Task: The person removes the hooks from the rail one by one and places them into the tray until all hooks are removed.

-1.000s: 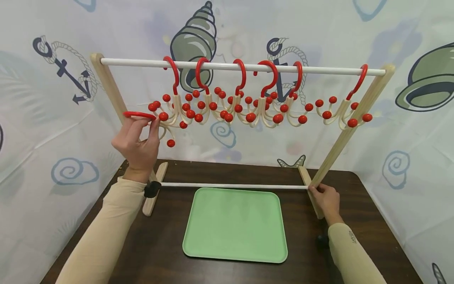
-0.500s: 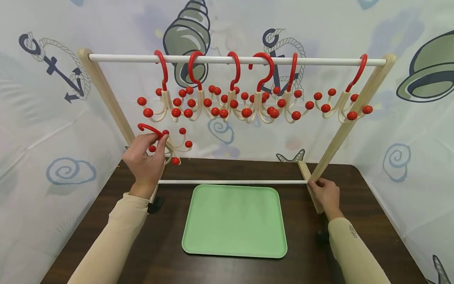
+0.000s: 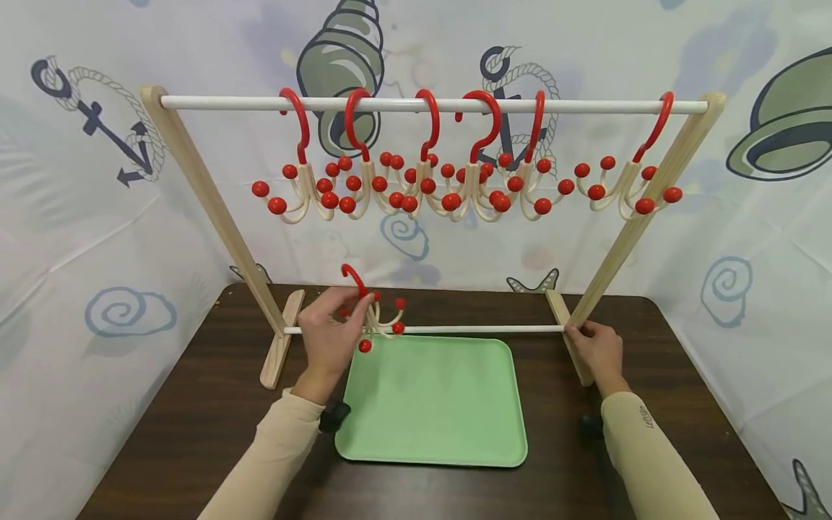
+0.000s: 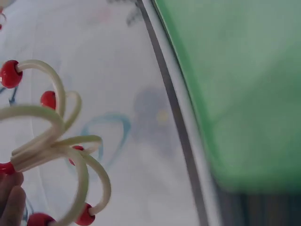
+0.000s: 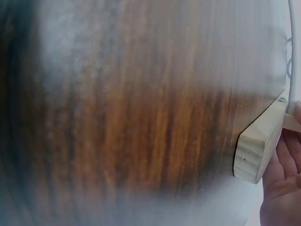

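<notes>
In the head view my left hand (image 3: 328,339) pinches a multi-armed hanger (image 3: 373,319) by its red hook, over the far left part of a green tray (image 3: 435,404). Its cream curved arms end in red balls and fan out to the right, as the left wrist view also shows. At the lower right, my right hand (image 3: 599,354) grips the foot of the wooden rack's right post (image 3: 620,253). In the right wrist view, the hand's fingers lie beside the wooden base piece (image 5: 256,148).
Several matching hangers (image 3: 473,184) hang by red hooks from the white upper rod (image 3: 221,103). A white lower rod (image 3: 481,329) runs behind the tray. The left wooden post (image 3: 208,195) and its foot (image 3: 279,354) stand on the dark table (image 3: 188,419). A patterned cloth covers the walls.
My left hand has carried the hanger down and to the right, from beside the hanging row to over the tray. My right hand has stayed on the post's foot.
</notes>
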Available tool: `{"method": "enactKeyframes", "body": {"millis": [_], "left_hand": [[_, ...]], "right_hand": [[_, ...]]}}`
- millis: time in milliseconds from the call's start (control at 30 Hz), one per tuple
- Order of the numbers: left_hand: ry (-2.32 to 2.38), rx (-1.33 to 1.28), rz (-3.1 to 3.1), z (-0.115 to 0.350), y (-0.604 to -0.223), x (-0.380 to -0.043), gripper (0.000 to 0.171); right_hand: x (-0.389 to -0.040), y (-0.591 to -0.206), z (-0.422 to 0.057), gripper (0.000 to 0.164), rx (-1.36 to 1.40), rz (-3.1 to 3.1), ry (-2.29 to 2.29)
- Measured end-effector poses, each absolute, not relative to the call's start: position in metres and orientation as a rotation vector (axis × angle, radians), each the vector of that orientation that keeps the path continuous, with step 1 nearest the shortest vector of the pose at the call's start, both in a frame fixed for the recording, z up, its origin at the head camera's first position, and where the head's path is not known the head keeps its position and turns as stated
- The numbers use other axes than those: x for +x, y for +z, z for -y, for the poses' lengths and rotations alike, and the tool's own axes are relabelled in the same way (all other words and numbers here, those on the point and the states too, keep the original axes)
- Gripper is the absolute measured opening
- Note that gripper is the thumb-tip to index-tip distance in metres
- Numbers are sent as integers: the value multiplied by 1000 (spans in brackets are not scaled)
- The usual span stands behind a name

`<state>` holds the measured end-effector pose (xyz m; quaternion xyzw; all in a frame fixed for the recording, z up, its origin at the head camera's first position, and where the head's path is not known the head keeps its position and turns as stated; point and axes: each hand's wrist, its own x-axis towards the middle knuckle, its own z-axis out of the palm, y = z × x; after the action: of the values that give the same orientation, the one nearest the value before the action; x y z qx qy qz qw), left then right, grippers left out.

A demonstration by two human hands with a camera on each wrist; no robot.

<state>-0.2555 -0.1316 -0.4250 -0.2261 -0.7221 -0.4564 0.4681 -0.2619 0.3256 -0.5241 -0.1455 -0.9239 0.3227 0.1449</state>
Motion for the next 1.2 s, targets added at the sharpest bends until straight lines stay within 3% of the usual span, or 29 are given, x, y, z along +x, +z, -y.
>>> {"method": "enactKeyframes", "body": {"millis": [267, 533, 1200], "left_hand": [[-1341, -608, 1913, 54, -442, -241, 12], [-1303, -573, 2086, 7, -460, -237, 13], [-1426, -681, 2151, -44, -494, -235, 17]], "right_hand": [[-260, -524, -327, 46, -435, 2683, 943], [-259, -526, -329, 46, -467, 2680, 949], [-265, -525, -327, 47, -486, 2667, 972]]}}
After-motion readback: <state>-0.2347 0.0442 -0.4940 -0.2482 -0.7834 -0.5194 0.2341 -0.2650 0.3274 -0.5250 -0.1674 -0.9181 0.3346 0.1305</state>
